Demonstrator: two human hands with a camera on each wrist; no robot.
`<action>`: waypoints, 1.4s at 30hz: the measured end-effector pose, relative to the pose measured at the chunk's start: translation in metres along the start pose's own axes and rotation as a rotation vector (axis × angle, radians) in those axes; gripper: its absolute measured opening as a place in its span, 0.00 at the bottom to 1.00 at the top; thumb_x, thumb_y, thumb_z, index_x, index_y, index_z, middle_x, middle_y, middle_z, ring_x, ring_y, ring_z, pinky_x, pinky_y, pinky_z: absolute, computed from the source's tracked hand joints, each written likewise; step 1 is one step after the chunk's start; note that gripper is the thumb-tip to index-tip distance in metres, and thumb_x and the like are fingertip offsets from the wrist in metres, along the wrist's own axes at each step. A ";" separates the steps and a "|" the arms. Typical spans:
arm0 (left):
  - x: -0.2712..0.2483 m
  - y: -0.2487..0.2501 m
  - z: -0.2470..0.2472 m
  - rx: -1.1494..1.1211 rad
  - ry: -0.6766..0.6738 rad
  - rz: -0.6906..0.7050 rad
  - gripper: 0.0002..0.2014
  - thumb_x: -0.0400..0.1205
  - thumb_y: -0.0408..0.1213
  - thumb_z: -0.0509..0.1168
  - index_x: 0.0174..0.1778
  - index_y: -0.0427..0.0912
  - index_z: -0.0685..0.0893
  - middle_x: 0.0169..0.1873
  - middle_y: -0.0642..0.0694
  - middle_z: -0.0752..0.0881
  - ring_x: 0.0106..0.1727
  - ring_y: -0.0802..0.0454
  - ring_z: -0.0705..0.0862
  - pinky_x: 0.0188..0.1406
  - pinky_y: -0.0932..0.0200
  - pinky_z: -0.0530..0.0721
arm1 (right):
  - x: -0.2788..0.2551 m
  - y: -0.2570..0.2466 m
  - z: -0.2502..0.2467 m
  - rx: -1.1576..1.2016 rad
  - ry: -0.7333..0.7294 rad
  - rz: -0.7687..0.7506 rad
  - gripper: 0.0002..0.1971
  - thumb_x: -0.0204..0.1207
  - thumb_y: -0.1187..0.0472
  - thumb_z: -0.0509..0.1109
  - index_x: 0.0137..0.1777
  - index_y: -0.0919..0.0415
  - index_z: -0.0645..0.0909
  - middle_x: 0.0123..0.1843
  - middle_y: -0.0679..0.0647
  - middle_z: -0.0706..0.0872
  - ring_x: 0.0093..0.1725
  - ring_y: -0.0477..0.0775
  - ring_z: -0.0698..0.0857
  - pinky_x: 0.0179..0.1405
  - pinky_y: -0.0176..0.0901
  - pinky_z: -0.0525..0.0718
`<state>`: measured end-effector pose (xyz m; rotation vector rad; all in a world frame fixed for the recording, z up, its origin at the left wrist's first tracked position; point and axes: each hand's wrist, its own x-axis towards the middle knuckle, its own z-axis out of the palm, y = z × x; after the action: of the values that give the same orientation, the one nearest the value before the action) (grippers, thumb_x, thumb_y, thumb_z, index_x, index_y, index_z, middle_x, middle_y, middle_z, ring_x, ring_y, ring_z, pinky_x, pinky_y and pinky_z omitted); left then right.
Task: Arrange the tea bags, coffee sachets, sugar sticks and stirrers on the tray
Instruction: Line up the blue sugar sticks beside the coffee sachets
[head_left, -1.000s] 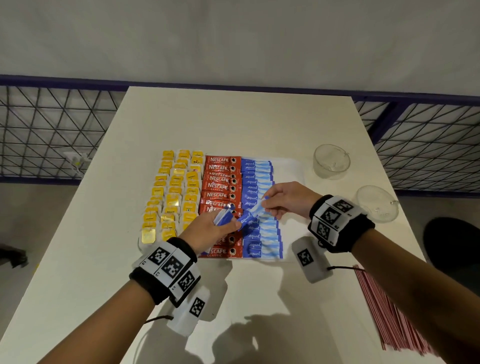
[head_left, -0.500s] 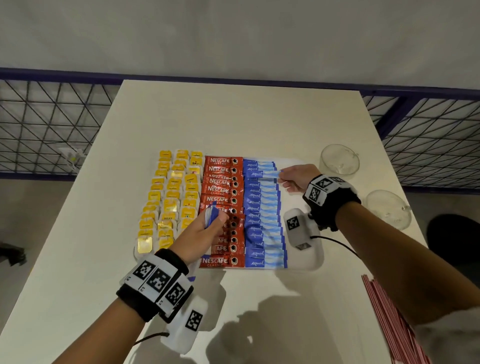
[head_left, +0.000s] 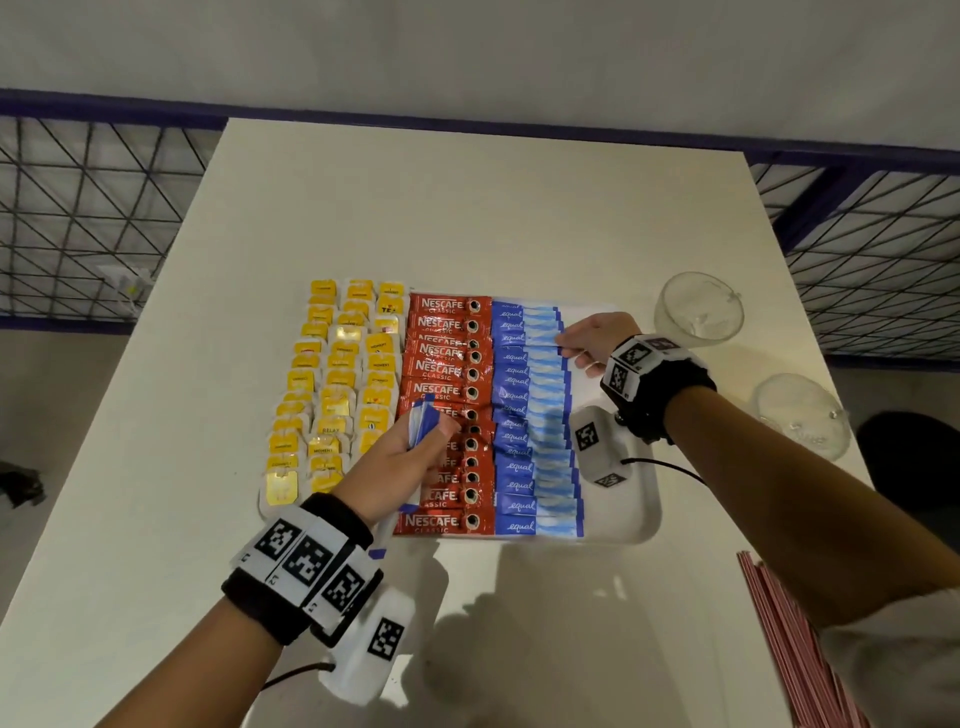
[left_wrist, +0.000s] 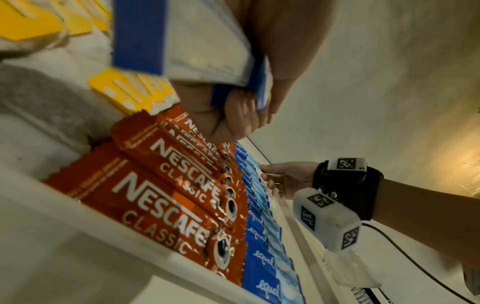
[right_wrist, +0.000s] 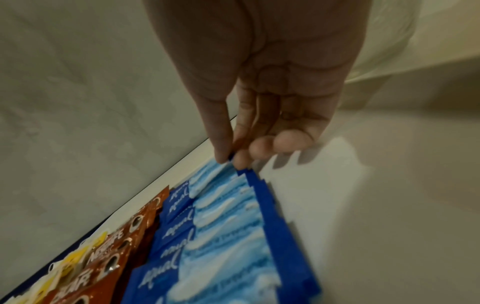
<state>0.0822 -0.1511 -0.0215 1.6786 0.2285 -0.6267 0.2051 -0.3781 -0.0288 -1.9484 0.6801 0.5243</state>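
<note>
A white tray (head_left: 636, 512) on the table carries three columns: yellow tea bags (head_left: 340, 387), red coffee sachets (head_left: 449, 374) and blue sugar sticks (head_left: 530, 410). My left hand (head_left: 400, 457) hovers over the coffee column and grips a small bundle of blue sugar sticks (head_left: 422, 423), seen close up in the left wrist view (left_wrist: 187, 49). My right hand (head_left: 589, 343) is at the far right of the sugar column, its thumb and forefinger pinching the end of one sugar stick (right_wrist: 231, 159) lying in the row. Red stirrers (head_left: 795, 644) lie on the table at the lower right.
Two clear glass cups (head_left: 698, 309) (head_left: 802, 413) stand on the table right of the tray. The tray's right strip is bare. A wire-mesh fence runs behind the table on both sides. The table's far half is bare.
My right hand took a sugar stick from the bundle near my left hand and carried it to the far end of the sugar column. My left hand stayed over the coffee sachets.
</note>
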 end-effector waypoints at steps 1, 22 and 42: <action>0.000 0.000 0.001 -0.001 0.003 -0.001 0.08 0.85 0.45 0.56 0.45 0.46 0.74 0.30 0.47 0.72 0.31 0.54 0.74 0.35 0.61 0.77 | 0.001 -0.001 0.000 -0.036 0.003 0.007 0.11 0.73 0.66 0.73 0.31 0.64 0.78 0.30 0.56 0.81 0.23 0.48 0.73 0.23 0.35 0.71; -0.004 0.014 0.013 -0.128 0.206 -0.060 0.25 0.82 0.60 0.51 0.67 0.47 0.74 0.59 0.42 0.84 0.59 0.44 0.83 0.66 0.41 0.78 | -0.135 0.025 0.061 -0.060 -0.646 -0.226 0.11 0.74 0.58 0.73 0.43 0.58 0.71 0.33 0.55 0.83 0.25 0.47 0.81 0.28 0.37 0.80; -0.039 0.017 0.030 -0.086 0.084 0.064 0.17 0.82 0.58 0.54 0.56 0.50 0.75 0.27 0.47 0.72 0.19 0.56 0.69 0.16 0.66 0.67 | -0.156 0.041 0.041 0.001 -0.440 -0.304 0.05 0.76 0.69 0.64 0.50 0.60 0.76 0.35 0.53 0.84 0.29 0.47 0.80 0.33 0.39 0.84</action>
<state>0.0501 -0.1757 0.0111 1.6240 0.2574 -0.4925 0.0579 -0.3198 0.0226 -1.8064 0.1039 0.7269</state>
